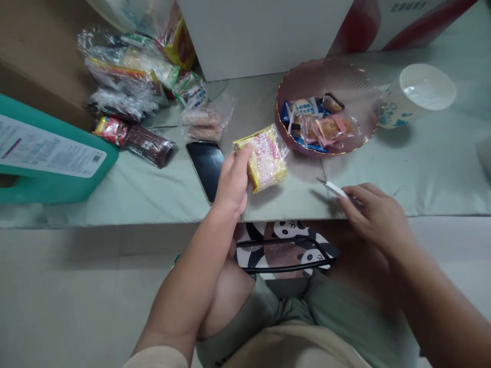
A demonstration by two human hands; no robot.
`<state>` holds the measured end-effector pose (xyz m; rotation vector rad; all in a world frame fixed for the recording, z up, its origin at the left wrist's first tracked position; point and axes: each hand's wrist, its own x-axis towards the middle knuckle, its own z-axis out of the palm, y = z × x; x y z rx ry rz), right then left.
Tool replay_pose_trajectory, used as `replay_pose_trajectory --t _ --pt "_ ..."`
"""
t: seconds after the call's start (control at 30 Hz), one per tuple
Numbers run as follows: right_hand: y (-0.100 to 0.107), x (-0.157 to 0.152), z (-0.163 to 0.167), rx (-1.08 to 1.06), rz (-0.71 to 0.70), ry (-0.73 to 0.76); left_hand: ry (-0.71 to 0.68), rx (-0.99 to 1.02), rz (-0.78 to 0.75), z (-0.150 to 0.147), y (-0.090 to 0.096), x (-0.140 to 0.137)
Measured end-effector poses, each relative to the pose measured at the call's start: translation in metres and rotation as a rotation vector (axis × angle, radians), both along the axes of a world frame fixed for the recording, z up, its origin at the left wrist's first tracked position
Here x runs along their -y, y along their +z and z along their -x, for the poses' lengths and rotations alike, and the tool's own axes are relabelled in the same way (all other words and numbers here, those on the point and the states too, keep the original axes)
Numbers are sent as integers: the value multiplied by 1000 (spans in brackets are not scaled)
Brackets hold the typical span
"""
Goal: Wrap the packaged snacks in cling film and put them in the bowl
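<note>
A yellow, clear-wrapped snack packet (267, 157) is gripped at its left side by my left hand (232, 181), just over the table. My right hand (378, 214) is closed around a small white-handled knife (335, 188), whose short blade points left toward the packet without touching it. A dark-screened phone (207, 166) lies flat beside my left hand, partly covered by it. Behind the packet and to its right is a pink ribbed glass bowl (326, 76) with several wrapped snacks (326, 128) inside.
Right of the bowl stands a paper cup (416, 97). Snack bags (130, 76) and a brown stick pack (151, 145) lie at left, near a green container (57, 179). A large white box (261, 36) stands behind. A panda-patterned item (284, 248) sits below the table edge.
</note>
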<state>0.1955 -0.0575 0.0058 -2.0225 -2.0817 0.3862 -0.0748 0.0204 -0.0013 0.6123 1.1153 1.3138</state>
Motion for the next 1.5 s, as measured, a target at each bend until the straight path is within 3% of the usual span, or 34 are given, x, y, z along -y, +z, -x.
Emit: replay_pose_trajectory --t 0.17,0.33,0.43,0.6,0.83,1.03,1.3,1.5 --pt "-11 -16 -53 153 -53 -23 -170 -328 101 -7 -8 6" --pt "-15 -36 -69 198 -67 -44 -332 -1071 -124 -9 -10 17" --pt "-11 -32 -54 132 -159 -79 -338 -1279 -235 -10 -7 19" --pt "-6 -27 4 -161 -288 141 -419 -1334 -509 -22 -5 22" --pt "-30 -59 59 -309 -360 308 -431 -1413 -562 -27 -10 20" --pt "-32 -55 65 -474 -337 295 -440 -1431 -599 -26 -8 14" --pt "-36 -54 52 -457 -318 252 -491 -1390 -672 -28 -12 15" --pt "-41 -55 51 -446 -340 300 -363 -1171 -674 -23 -13 10"
